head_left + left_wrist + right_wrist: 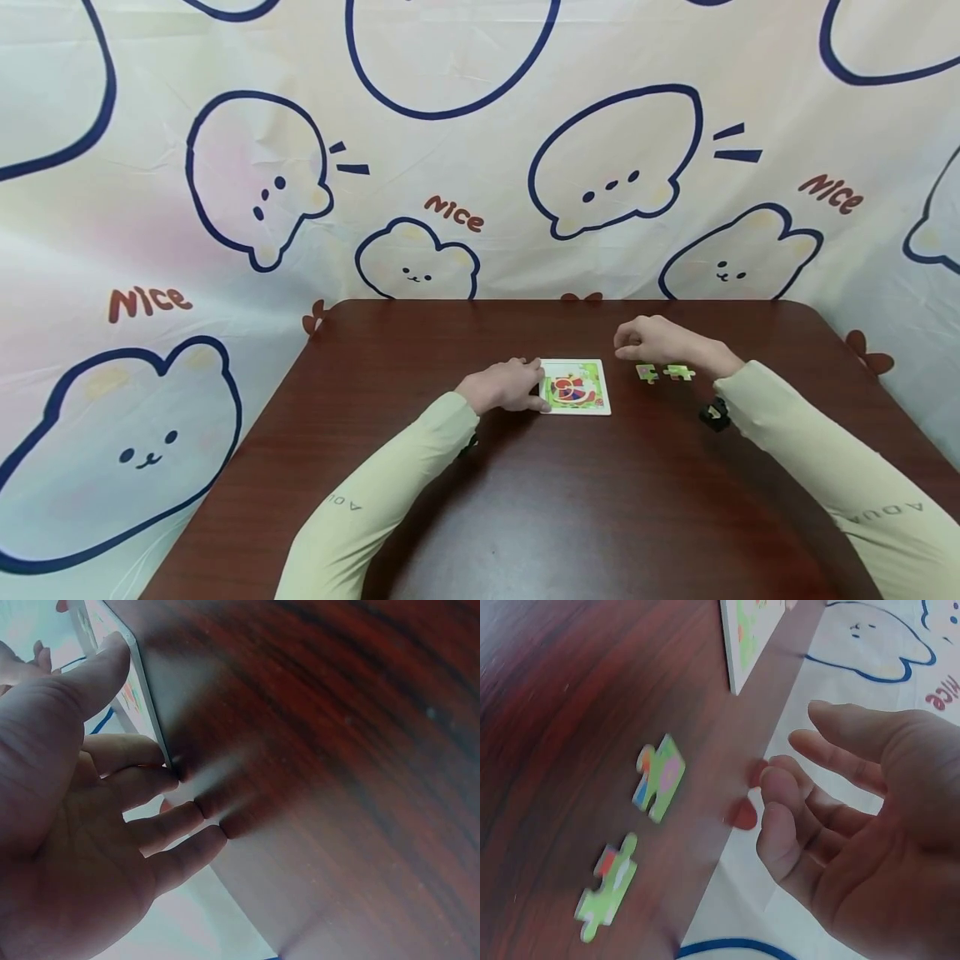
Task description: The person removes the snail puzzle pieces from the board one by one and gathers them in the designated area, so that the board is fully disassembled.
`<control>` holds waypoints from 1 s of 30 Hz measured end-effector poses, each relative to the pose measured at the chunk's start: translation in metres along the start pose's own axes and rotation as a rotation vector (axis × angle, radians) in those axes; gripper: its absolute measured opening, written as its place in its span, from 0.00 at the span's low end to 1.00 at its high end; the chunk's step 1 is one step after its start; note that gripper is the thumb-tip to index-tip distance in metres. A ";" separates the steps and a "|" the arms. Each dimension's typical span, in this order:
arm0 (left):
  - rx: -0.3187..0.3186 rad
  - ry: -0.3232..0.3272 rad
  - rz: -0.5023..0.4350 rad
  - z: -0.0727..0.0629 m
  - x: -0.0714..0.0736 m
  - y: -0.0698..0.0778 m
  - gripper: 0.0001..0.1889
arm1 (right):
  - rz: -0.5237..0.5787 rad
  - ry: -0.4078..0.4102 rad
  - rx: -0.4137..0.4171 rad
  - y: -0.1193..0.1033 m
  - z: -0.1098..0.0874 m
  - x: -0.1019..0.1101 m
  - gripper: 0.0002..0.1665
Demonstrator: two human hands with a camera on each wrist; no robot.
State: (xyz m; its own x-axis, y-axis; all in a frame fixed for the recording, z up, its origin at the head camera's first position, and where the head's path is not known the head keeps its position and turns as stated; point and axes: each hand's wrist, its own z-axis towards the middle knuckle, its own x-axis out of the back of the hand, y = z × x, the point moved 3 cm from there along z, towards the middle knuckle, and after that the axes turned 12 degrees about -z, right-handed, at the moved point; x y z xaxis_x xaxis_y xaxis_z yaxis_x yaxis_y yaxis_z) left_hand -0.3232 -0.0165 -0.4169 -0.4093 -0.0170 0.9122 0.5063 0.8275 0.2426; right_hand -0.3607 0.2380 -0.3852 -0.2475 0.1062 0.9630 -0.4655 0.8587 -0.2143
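A person in pale green sleeves sits at a dark brown table [420, 500], both forearms reaching out over it. The left hand [506, 387] rests at the left edge of a small white puzzle board [592, 407], which lies flat near the middle of the table with a colourful picture partly filled in. In the left wrist view the thumb lies along the board's edge [146, 690] and the fingers [176, 859] stretch out nearly straight with their tips on the tabletop, so the hand touches the board rather than grips it. The right hand [660, 342] hovers to the right of the board, just beyond two loose green puzzle pieces. The right wrist view shows its fingers [810, 791] loosely curled and holding nothing, above the wood and apart from both pieces. The nearer-to-board piece [658, 776] and the second piece [607, 889] lie flat side by side, close together but not joined, just right of the board. Behind the table hangs a cloth backdrop [450, 167] printed with outlined bear shapes and the word "Nice".
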 end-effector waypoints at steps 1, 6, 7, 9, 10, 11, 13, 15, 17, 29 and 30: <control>-0.001 -0.002 0.000 0.000 0.000 0.000 0.32 | -0.008 0.008 0.006 -0.002 0.002 -0.001 0.12; 0.001 -0.006 0.005 -0.001 0.000 0.001 0.31 | -0.016 0.033 0.038 -0.017 0.010 -0.006 0.13; 0.001 -0.006 0.003 -0.001 0.000 0.001 0.31 | -0.016 0.036 0.043 -0.019 0.012 -0.007 0.13; 0.002 -0.007 -0.006 -0.001 0.001 0.001 0.31 | -0.023 0.039 0.048 -0.025 0.015 -0.009 0.14; 0.004 -0.007 -0.009 -0.001 0.000 0.001 0.31 | -0.027 0.038 0.052 -0.027 0.016 -0.010 0.14; 0.005 -0.007 -0.011 -0.001 0.000 0.001 0.31 | -0.033 0.037 0.055 -0.029 0.018 -0.011 0.15; 0.007 -0.007 -0.014 -0.001 0.000 0.001 0.32 | -0.043 0.027 0.056 -0.033 0.019 -0.012 0.15; 0.009 -0.005 -0.014 -0.001 0.001 0.001 0.32 | -0.051 0.011 0.049 -0.035 0.021 -0.014 0.16; 0.011 -0.004 -0.018 -0.001 0.000 0.000 0.33 | -0.057 -0.007 0.043 -0.036 0.022 -0.017 0.16; 0.012 -0.001 -0.027 -0.001 0.001 0.000 0.34 | -0.059 -0.052 0.022 -0.033 0.024 -0.031 0.21; 0.011 -0.001 -0.028 -0.001 0.001 0.001 0.34 | -0.063 -0.053 0.021 -0.033 0.024 -0.033 0.22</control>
State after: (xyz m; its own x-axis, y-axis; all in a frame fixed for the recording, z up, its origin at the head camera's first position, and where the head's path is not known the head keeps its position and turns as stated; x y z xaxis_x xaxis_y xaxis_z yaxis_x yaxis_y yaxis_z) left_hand -0.3223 -0.0168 -0.4153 -0.4239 -0.0392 0.9049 0.4860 0.8332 0.2638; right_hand -0.3572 0.1940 -0.4133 -0.2618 0.0256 0.9648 -0.4986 0.8523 -0.1579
